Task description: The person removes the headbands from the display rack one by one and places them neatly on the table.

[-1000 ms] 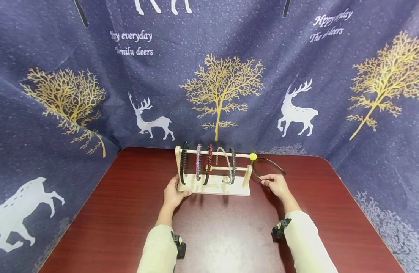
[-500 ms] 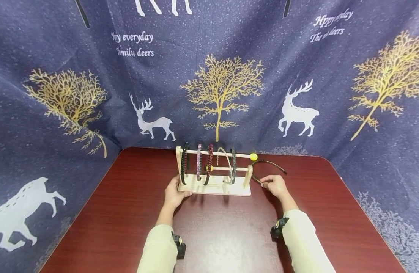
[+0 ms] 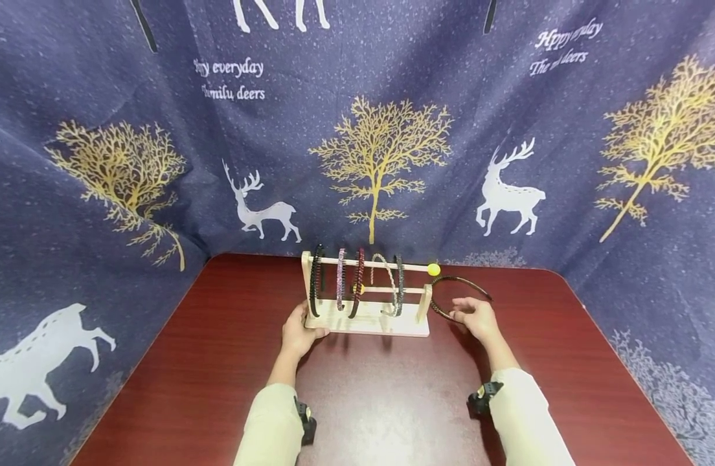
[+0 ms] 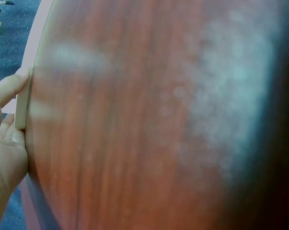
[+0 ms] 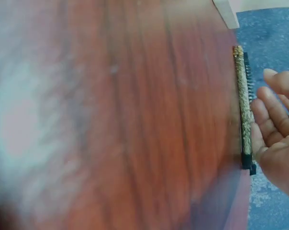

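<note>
A pale wooden headband rack point(image 3: 366, 325) stands at the back of the table. At the left end of its base my left hand point(image 3: 297, 332) holds on, thumb along the front edge, as the left wrist view also shows. Several headbands hang on the top bar: a black one point(image 3: 314, 291), a pink one point(image 3: 340, 283), a dark red one point(image 3: 357, 285), a cream one point(image 3: 388, 277) and a dark grey one point(image 3: 399, 285). Right of the rack lies a gold-and-black toothed headband point(image 5: 243, 103). Close beside it is my right hand point(image 3: 475, 318), its thumb apart from the fingers, pinching nothing.
Yellow balls cap the top bar point(image 3: 434, 269) and the lower bar's left end. The red-brown wooden table point(image 3: 217, 375) extends to both sides and toward me. Behind it hangs a blue cloth point(image 3: 357, 65) with deer and trees.
My right hand held the gold-and-black headband, lowered it to the table right of the rack, then let go and shifted slightly right. The left hand keeps its hold on the rack.
</note>
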The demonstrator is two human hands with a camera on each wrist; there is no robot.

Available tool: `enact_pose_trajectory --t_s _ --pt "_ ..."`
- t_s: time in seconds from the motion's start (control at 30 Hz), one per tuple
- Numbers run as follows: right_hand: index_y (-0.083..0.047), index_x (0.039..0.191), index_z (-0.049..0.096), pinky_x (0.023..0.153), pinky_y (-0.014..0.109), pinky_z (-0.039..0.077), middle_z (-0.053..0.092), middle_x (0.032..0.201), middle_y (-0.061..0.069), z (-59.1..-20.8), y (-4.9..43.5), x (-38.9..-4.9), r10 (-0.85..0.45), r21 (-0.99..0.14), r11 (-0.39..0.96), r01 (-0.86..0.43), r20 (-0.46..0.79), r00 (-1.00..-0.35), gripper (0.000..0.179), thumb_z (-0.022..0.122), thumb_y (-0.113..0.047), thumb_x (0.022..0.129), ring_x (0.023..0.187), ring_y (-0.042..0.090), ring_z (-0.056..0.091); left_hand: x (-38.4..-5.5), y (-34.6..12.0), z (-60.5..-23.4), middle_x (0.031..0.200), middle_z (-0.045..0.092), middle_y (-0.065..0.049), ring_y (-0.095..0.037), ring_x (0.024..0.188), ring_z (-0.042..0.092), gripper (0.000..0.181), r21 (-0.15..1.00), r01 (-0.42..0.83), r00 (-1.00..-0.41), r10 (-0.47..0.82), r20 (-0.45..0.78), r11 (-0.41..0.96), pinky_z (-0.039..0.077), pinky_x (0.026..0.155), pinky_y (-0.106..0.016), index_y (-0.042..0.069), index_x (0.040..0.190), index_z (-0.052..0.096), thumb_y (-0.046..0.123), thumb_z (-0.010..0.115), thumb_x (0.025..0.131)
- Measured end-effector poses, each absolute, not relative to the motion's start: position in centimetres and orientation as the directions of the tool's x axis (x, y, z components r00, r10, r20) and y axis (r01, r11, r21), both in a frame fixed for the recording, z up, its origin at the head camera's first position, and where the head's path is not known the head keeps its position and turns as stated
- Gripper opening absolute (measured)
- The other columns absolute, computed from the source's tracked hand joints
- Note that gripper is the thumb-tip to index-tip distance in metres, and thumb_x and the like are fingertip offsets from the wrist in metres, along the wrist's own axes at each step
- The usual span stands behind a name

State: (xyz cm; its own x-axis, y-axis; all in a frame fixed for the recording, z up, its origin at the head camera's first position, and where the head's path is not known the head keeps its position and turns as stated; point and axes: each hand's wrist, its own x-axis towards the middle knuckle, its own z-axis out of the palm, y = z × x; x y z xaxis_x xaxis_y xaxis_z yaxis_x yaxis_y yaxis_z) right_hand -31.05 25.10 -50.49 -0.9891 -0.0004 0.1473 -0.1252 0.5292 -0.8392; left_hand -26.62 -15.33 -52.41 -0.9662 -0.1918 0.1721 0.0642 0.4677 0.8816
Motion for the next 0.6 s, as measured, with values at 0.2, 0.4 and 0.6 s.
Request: enact_pose_trajectory --t_s 0.2,0.4,0.6 --pt "0.008 0.113 0.061 0.067 0.015 0.049 0.066 0.097 0.023 -50.1 25.4 -29.7 0.013 -0.885 0.433 -0.173 0.198 -0.98 0.038 0.072 -0.005 0.079 0.083 0.015 0.064 -26.5 -15.3 -52.4 0.126 0.055 -0.019 -0.033 0.116 0.051 0.083 0.879 0.056 -0.967 -0.193 0.166 0.474 0.037 0.102 -0.043 -0.002 0.131 0.047 0.003 0.085 0.058" --pt "0.008 0.12 0.056 0.072 0.016 0.05 0.06 0.107 0.03 -49.4 24.8 -28.8 -0.024 -0.911 0.359 -0.203 0.209 -0.978 0.044 0.07 -0.007 0.082 0.088 0.015 0.062 -26.6 -15.3 -52.4 0.125 0.056 -0.018 -0.031 0.116 0.051 0.08 0.887 0.075 -0.965 -0.192 0.18 0.456 0.037 0.102 -0.042 -0.001 0.13 0.049 0.001 0.085 0.058" --pt "0.009 0.123 0.052 0.077 0.017 0.05 0.058 0.109 0.032 -48.7 24.3 -28.0 -0.057 -0.934 0.28 -0.224 0.217 -0.975 0.041 0.064 -0.006 0.087 0.087 0.006 0.061 -26.5 -15.3 -52.4 0.124 0.057 -0.015 -0.031 0.115 0.051 0.081 0.881 0.064 -0.965 -0.197 0.175 0.47 0.036 0.101 -0.044 0.002 0.13 0.05 0.002 0.085 0.058"
